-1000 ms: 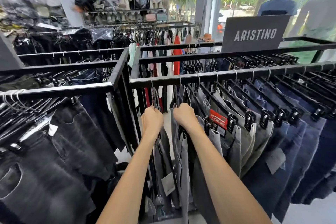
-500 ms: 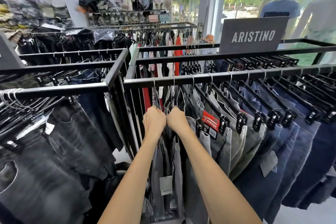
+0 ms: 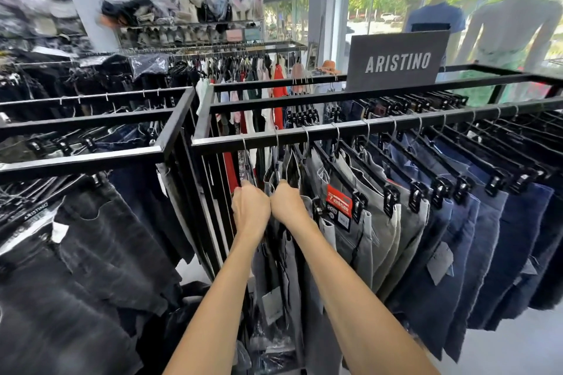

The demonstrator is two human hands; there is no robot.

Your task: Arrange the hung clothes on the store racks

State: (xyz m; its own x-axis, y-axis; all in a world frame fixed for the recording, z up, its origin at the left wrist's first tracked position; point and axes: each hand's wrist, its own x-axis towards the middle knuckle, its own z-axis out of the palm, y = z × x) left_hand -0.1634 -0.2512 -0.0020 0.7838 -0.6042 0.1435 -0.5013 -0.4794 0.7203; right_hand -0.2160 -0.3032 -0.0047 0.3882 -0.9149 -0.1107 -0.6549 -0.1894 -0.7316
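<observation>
Since a second ago we had drawn our left hand (image 3: 250,207) and right hand (image 3: 285,203) together, each grip curled round grey hung trousers (image 3: 291,253) below the black metal rail (image 3: 365,128), closing their gap.

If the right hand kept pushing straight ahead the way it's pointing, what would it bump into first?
Probably the grey hanging trousers the right hand already grips; beyond them, likely the black metal rack rail above, though depth is hard to judge.
</observation>
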